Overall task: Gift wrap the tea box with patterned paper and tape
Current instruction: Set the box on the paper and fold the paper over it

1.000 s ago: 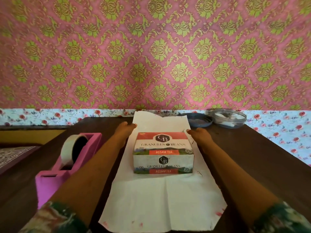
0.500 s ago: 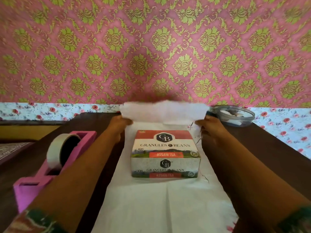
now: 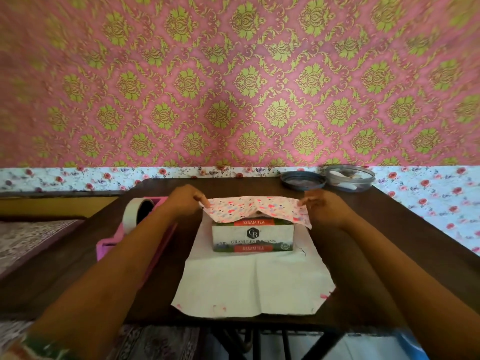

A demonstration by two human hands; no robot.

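Observation:
The tea box [image 3: 253, 236], white with red "Assam Tea" bands, stands on the wrapping paper [image 3: 252, 284], which lies white side up on the dark table [image 3: 389, 229]. The paper's far end is folded toward me over the box top, showing its spotted pink pattern. My left hand [image 3: 185, 201] pinches the folded flap's left corner. My right hand [image 3: 324, 206] pinches its right corner. Both hold the flap just above the box top, which is mostly hidden under it.
A pink tape dispenser [image 3: 135, 237] with a roll of tape stands left of the box, under my left forearm. A round lid [image 3: 302, 179] and a clear round container [image 3: 349, 178] sit at the table's far right corner. The table's front edge is near me.
My hands took the paper's far edge, lifted it and folded it toward me over the box top. The patterned side now shows.

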